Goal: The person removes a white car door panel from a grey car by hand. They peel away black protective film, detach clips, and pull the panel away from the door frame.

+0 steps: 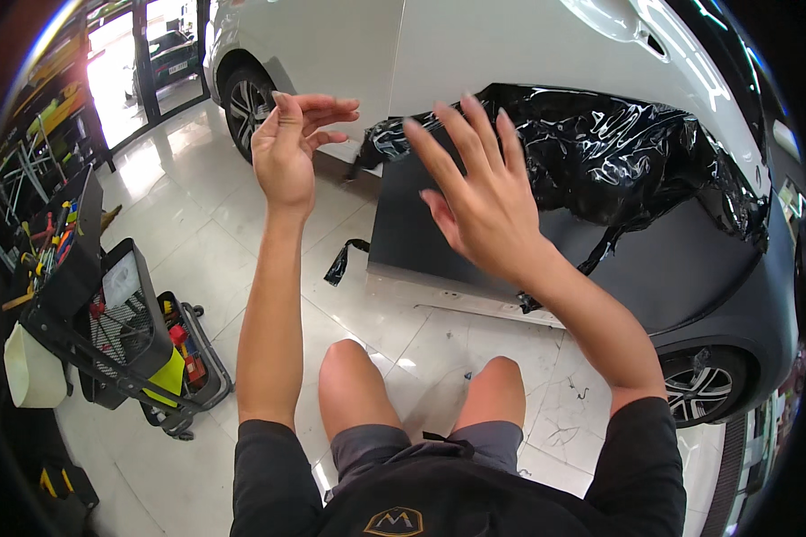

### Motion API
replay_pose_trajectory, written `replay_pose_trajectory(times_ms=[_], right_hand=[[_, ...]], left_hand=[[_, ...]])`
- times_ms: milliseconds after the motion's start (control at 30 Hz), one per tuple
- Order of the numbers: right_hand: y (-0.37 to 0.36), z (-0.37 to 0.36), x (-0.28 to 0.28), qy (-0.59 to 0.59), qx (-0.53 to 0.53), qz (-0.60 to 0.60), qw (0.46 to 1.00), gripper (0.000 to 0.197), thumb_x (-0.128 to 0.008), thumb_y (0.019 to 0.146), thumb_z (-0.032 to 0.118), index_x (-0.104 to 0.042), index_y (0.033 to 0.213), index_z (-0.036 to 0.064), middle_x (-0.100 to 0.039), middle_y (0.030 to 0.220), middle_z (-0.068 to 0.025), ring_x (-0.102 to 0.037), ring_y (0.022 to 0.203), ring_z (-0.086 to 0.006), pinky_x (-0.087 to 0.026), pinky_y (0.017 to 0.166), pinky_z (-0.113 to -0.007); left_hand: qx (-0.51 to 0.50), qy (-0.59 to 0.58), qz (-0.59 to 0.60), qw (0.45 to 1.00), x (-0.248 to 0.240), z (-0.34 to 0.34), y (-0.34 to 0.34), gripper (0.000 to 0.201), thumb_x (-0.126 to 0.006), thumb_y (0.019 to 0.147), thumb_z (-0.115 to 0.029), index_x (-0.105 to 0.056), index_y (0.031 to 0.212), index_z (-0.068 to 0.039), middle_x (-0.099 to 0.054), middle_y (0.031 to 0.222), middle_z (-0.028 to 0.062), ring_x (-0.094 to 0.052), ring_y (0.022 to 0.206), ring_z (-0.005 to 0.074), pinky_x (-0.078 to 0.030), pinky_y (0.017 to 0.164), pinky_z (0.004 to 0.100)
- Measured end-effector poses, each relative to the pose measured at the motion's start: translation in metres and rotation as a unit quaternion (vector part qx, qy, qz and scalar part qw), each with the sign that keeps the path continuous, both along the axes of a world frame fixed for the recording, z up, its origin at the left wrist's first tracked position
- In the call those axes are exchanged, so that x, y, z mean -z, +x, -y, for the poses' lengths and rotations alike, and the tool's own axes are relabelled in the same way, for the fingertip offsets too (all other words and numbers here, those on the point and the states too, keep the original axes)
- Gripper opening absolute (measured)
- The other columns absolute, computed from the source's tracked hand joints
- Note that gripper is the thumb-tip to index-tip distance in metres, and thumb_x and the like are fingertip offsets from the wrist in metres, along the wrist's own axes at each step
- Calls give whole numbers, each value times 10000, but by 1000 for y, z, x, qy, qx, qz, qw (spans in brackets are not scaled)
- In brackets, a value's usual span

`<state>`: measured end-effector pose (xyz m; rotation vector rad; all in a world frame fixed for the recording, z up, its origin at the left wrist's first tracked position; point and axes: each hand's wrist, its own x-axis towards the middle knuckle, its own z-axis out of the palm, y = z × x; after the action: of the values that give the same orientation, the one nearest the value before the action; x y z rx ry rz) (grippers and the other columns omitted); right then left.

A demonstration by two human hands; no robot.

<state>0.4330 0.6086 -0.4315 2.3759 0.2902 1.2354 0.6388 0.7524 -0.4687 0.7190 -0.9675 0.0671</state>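
Note:
Both of my hands are raised in front of a white car [475,45]. My left hand [285,157] is left of the car's door, its fingers bent toward the right and apart, with nothing visible in it. Palm down, my right hand [488,192] spreads its fingers over the dark matte grey door section [403,215], holding nothing; I cannot tell whether it touches. Behind and to the right of it, a crumpled sheet of glossy black film [600,161] hangs along the door. A narrow black strip [342,261] dangles beside the door's left edge.
A black tool cart [130,313] with several hand tools stands at the left, beside a white bin [34,367]. One wheel [703,385] is at the lower right, another [246,107] at the upper left. Small dark scraps lie on the tiled floor [555,421].

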Motion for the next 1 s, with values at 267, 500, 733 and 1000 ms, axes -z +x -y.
replay_pose_trajectory(times_ms=[267,500,733,1000], right_hand=[[57,4,-24,-51,39,92,994,126,-729,753,101,-735,876,128,-646,953,-32,-590,979,-258,-418,857,-442],[85,0,-1,114,-85,146,979,75,-715,777,68,-713,845,101,-665,863,-55,-627,907,-269,-428,937,-447],[93,11,33,144,-116,227,956,111,-670,714,41,-684,814,85,-696,864,-42,-629,816,-244,-389,991,-412],[98,18,57,151,-91,243,954,208,-622,652,98,-727,828,61,-757,970,-83,-687,944,-261,-353,1073,-460]], left_hand=[[-200,111,175,957,6,6,-9,396,-586,1022,-107,-541,1405,-18,-608,1411,145,-626,1235,246,-508,1002,365],[-147,-59,89,983,27,80,-10,311,-698,864,53,-734,1154,-52,-609,1396,103,-561,1307,279,-475,1060,408],[-143,-218,82,962,42,103,-20,168,-588,837,14,-737,911,-9,-755,990,109,-645,1150,334,-481,1032,429],[-246,-226,140,932,54,114,-10,266,-532,978,-195,-724,834,-78,-746,891,36,-647,991,275,-429,989,468]])
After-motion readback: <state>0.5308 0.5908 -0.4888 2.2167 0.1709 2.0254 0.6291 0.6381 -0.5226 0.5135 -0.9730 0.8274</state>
